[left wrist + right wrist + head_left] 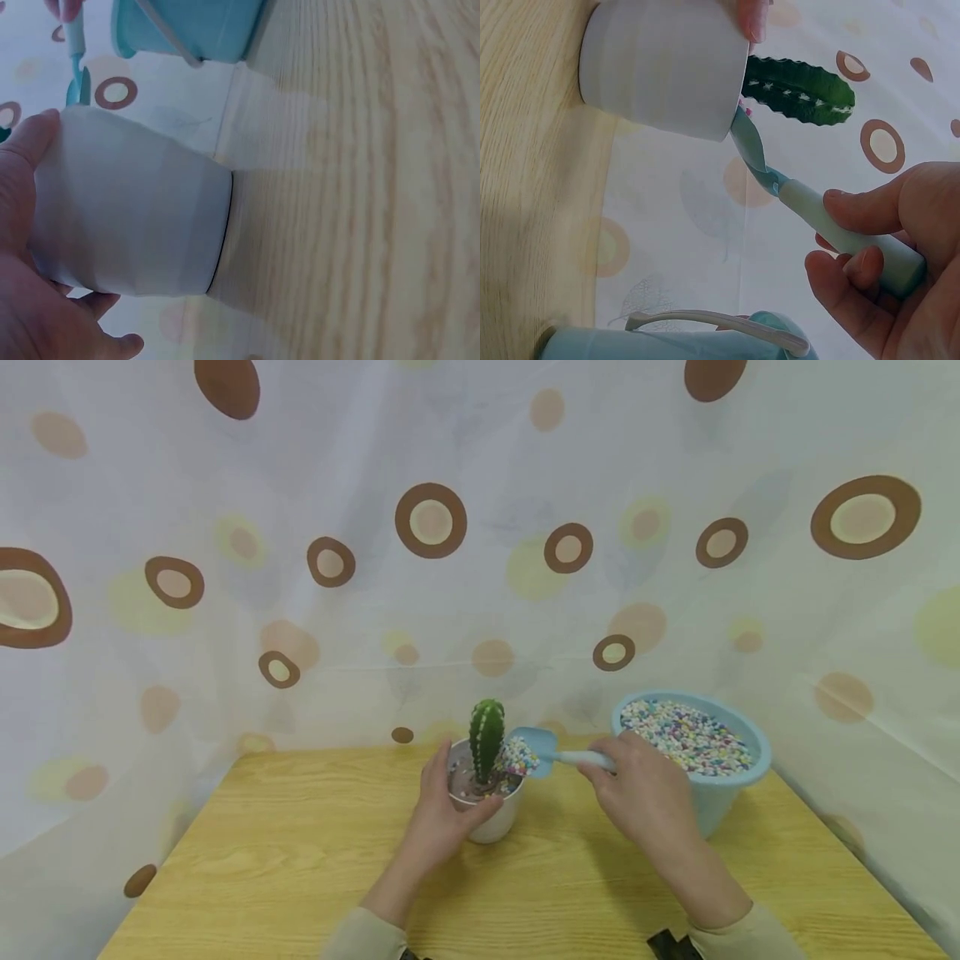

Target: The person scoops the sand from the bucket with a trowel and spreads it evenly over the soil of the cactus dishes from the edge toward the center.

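A green cactus (487,727) stands upright in a white pot (492,828) on the table. My left hand (442,810) grips the pot from its left side, thumb near the front rim. In the left wrist view, fingers show on both sides of the pot (135,206). My right hand (648,789) holds a light blue trowel (543,747) by its handle (825,221). Small multicoloured pebbles (519,757) lie on the blade, which tilts over the pot's right rim. A few pebbles also lie on the grey-brown fill around the cactus.
A light blue bucket (712,802) full of multicoloured pebbles (686,735) stands at the right, just beyond my right hand. Its handle (720,321) hangs along the side. Behind the wooden table (277,852) hangs a patterned curtain (360,635).
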A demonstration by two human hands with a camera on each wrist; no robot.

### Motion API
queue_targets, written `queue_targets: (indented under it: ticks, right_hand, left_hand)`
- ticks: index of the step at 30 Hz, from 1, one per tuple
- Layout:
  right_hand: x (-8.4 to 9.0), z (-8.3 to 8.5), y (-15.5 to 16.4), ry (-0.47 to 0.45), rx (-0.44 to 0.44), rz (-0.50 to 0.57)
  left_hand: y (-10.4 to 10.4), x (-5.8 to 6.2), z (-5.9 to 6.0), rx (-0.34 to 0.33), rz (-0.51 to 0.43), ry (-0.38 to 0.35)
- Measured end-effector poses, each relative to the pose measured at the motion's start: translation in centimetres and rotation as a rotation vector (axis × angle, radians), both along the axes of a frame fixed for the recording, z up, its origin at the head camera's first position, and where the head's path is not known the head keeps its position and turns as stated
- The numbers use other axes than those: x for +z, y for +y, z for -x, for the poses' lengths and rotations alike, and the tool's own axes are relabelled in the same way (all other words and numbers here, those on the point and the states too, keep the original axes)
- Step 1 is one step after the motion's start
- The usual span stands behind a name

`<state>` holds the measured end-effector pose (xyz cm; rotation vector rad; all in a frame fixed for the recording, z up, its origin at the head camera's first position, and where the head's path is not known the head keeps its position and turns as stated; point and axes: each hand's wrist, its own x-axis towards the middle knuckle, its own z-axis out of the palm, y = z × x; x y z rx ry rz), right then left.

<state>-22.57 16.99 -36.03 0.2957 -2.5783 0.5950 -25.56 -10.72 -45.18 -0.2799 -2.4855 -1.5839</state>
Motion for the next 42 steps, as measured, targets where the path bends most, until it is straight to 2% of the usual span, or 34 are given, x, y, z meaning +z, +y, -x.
queue_targets:
  ticks: [12, 19, 27, 30, 32, 34, 39, 42]
  right_hand:
    - [0.0, -0.1, -0.2, 0.055, -0.006, -0.015]
    - [-0.1, -0.2, -0.1, 0.05, -0.005, -0.009]
    - [0.0, -0.4, 0.1, 0.06, -0.015, -0.017]
    - [-0.1, -0.4, 0.2, 0.059, -0.015, -0.017]
    - [-0.1, -0.4, 0.2, 0.053, -0.014, -0.018]
    - [0.0, -0.4, 0.2, 0.046, -0.014, -0.018]
    - [0.2, -0.5, 0.0, 0.029, -0.013, -0.016]
    - [0.4, -0.5, 0.0, 0.025, -0.012, -0.018]
  left_hand:
    - [1.3, 0.0, -0.3, 0.097, 0.041, 0.036]
    - [2.1, -0.1, -0.5, 0.151, 0.067, 0.071]
    - [3.2, -0.3, -0.7, 0.244, 0.139, 0.117]
    - [3.3, -0.3, -0.8, 0.251, 0.146, 0.121]
    - [2.9, -0.2, -0.7, 0.217, 0.129, 0.113]
    - [2.1, -0.1, -0.5, 0.152, 0.107, 0.094]
    - [-1.1, 0.8, 0.7, -0.079, 0.073, 0.029]
    - [-2.4, 1.2, 1.3, -0.185, 0.074, -0.015]
